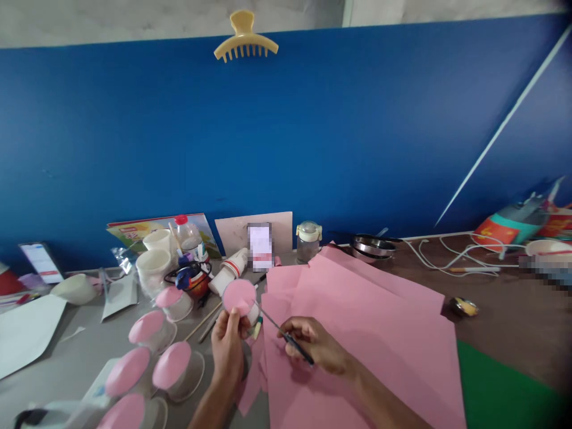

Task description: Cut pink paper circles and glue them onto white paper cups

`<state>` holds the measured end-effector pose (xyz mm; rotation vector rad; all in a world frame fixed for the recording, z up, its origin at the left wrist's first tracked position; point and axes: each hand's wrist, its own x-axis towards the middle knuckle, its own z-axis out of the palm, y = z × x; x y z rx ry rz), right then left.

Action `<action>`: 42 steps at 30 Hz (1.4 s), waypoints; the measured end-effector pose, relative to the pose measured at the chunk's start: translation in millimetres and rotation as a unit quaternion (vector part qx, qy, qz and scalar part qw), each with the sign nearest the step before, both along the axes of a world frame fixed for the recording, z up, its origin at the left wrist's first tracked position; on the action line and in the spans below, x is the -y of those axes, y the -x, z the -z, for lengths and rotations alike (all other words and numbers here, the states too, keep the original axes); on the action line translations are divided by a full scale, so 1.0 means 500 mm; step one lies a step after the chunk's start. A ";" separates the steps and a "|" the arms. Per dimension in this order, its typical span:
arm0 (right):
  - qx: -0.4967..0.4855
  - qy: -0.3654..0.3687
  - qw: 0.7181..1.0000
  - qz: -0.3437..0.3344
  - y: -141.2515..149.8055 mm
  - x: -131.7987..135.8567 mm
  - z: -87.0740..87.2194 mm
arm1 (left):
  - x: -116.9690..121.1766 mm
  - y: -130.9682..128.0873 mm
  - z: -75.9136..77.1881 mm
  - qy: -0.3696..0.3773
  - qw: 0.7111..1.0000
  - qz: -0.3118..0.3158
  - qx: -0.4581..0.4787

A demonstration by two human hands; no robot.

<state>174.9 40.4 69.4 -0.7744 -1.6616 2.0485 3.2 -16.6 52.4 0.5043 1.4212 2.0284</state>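
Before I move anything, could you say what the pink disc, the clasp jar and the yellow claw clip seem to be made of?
The pink disc in the left hand looks like matte paper or thin card, coloured like the pink sheets. The clasp jar seems smooth glass or clear plastic, being see-through. The claw clip is probably satin plastic, with even colour and moulded-looking teeth.

head-worn view, facing blue wall (286, 131), angled down over both hands (229, 342)

Craft table strewn with pink paper (379, 333)
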 end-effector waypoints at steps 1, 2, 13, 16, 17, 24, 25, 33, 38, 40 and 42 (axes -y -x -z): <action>0.002 -0.015 1.000 0.004 -0.009 -0.009 -0.005 | 0.000 0.000 -0.001 -0.002 1.000 0.000 0.004; 0.006 -0.045 0.999 0.019 -0.017 -0.018 -0.009 | 0.001 0.000 -0.001 -0.004 1.000 0.005 0.006; 0.287 -0.556 0.759 0.179 -0.017 -0.031 0.021 | 0.004 -0.019 0.016 0.009 0.997 0.073 0.010; 0.322 -0.556 0.750 0.157 -0.015 -0.024 0.019 | 0.008 -0.032 0.019 0.031 0.992 0.118 -0.027; 0.332 -0.553 0.750 0.149 -0.015 -0.022 0.019 | 0.009 -0.037 0.017 0.042 0.990 0.128 -0.039; 0.381 -0.515 0.761 0.104 -0.011 -0.009 0.019 | 0.015 -0.056 -0.011 0.064 0.980 0.157 -0.102; 0.385 -0.510 0.763 0.097 -0.010 -0.005 0.018 | 0.015 -0.055 -0.013 0.068 0.979 0.159 -0.111; 0.385 -0.496 0.773 0.094 0.000 0.016 0.006 | 0.012 -0.042 0.000 0.102 0.966 0.170 -0.164; 0.318 -0.484 0.793 0.189 -0.005 -0.005 0.014 | 0.015 -0.044 0.005 0.107 0.967 0.179 -0.144; 0.231 -0.438 0.837 0.233 -0.006 -0.016 0.017 | 0.016 -0.046 0.007 0.109 0.966 0.188 -0.139; 0.128 -0.350 0.896 0.240 -0.006 -0.022 0.017 | 0.016 -0.047 0.008 0.111 0.964 0.197 -0.137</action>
